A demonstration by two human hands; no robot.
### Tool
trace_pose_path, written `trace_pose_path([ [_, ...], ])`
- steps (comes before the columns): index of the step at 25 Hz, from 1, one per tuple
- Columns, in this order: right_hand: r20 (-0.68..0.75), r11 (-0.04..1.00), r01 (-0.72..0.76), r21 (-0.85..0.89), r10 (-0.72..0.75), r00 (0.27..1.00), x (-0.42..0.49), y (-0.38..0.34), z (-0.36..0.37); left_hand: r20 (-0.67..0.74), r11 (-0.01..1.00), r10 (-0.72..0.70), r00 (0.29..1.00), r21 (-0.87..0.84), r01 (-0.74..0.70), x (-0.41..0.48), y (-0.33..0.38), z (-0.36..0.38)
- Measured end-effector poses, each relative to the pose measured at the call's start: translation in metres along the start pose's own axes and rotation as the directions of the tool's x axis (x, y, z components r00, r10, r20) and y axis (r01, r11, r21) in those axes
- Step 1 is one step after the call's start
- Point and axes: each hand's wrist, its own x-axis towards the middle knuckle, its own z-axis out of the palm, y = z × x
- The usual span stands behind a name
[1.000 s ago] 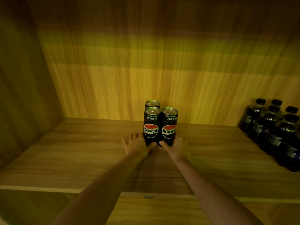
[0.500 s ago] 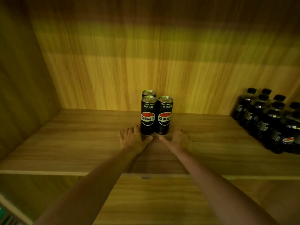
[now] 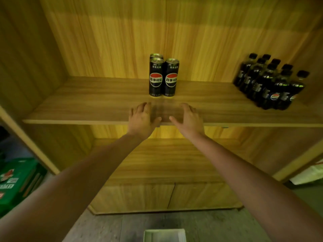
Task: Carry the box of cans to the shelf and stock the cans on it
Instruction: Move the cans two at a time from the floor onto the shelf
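Observation:
Three tall black cans stand upright, packed together, on the wooden shelf board (image 3: 87, 105): the front left can (image 3: 156, 77), the front right can (image 3: 171, 77), and a third can (image 3: 156, 55) behind them, mostly hidden. My left hand (image 3: 142, 118) and my right hand (image 3: 189, 119) hover over the shelf's front edge, a little in front of the cans, touching neither. Both hands are empty, with fingers loosely spread. The top edge of a pale box (image 3: 164, 234) shows on the floor at the bottom of the view.
A cluster of several dark cola bottles (image 3: 269, 82) fills the right end of the same shelf. A lower shelf board (image 3: 166, 159) lies below, above two cabinet doors (image 3: 173, 196). A green crate (image 3: 16, 182) sits on the floor at left.
Both hands have let go of the front cans and drawn back toward the shelf's front edge. The camera has pulled back and tilted down, showing the lower shelf and floor.

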Motion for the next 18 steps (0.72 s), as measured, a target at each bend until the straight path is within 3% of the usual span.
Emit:
trace_pose_path([
  [3, -0.113, 0.985, 0.168, 0.038, -0.163, 0.980, -0.048, 0.010, 0.013, -0.130, 0.972, 0.233, 0.964, 0.057, -0.227, -0.056, -0.001, 0.006],
  [6, -0.097, 0.954, 0.296, -0.049, -0.300, 0.949, -0.100, 0.035, 0.044, -0.072, 0.950, 0.301, 0.951, 0.113, -0.292, -0.119, -0.008, 0.034],
  [9, 0.189, 0.936, 0.321, -0.146, -0.292, 0.937, -0.153, 0.066, 0.079, 0.088, 0.975, 0.165, 0.982, 0.138, -0.176, -0.181, -0.014, 0.075],
  [11, 0.383, 0.924, 0.335, -0.185, -0.246, 0.891, -0.189, 0.088, 0.101, 0.248, 0.989, 0.035, 0.968, 0.128, -0.069, -0.218, -0.013, 0.098],
  [14, 0.476, 0.946, 0.281, -0.161, -0.175, 0.862, -0.238, 0.117, 0.138, 0.418, 0.989, -0.075, 0.905, 0.149, 0.013, -0.262, -0.023, 0.136],
  [18, 0.558, 0.971, 0.201, -0.127, -0.098, 0.824, -0.304, 0.160, 0.208, 0.542, 0.989, -0.136, 0.830, 0.126, 0.080, -0.319, -0.047, 0.217],
])
